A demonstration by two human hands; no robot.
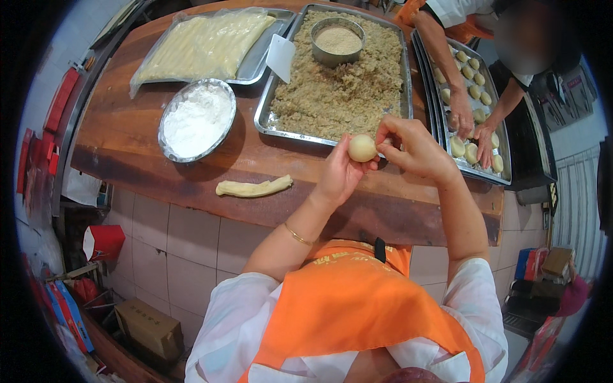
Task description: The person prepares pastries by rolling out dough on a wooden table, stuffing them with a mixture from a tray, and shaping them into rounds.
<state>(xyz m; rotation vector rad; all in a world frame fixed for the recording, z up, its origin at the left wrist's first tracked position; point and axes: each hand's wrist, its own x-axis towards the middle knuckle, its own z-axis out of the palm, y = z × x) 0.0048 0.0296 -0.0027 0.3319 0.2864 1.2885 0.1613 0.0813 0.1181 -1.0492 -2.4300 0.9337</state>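
A smooth, pale round dough ball (362, 148) rests in my left hand (340, 175), whose fingers curl around its underside. My right hand (412, 148) is pinched at the ball's right side; its fingertips hide whatever lies between them. Both hands are above the near edge of the wooden table, just in front of a metal tray (271, 124) spread with crumbly brownish filling (332, 105). To the left of my hands, a short strip of dough (254, 186) lies on the wood.
A bowl of white flour (196, 121) stands at left, before a tray of plastic-covered dough (207, 48). On the filling sit a round tin of pale grains (338, 42) and a white scraper (280, 59). At right, a co-worker's hands (485, 143) touch dough pieces on a stacked tray (504, 167).
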